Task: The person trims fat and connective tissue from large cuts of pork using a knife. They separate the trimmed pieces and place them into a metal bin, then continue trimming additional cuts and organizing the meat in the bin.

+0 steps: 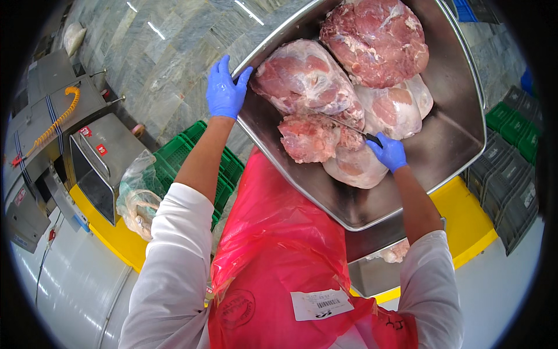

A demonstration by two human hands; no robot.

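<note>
A large stainless-steel tub [459, 125] holds several big pieces of raw meat. My right hand [390, 153], in a blue glove, is closed round the black handle of a knife [350, 128]. The blade points left and lies across the meat, its tip near a ragged pink piece [307, 138]. My left hand [226, 93], also gloved in blue, is at the tub's left rim with its fingers spread; it holds nothing. Next to it inside the tub is a large pale-skinned cut [302, 78]. A round, dark pink cut [375, 41] sits at the far end.
Green crates [180, 154] stand left of me, beside a clear plastic bag [139, 195]. Steel equipment [87, 145] with a coiled orange hose [64, 113] is further left. Grey crates [503, 186] are stacked at right. Another steel container [372, 276] with meat sits under the tub.
</note>
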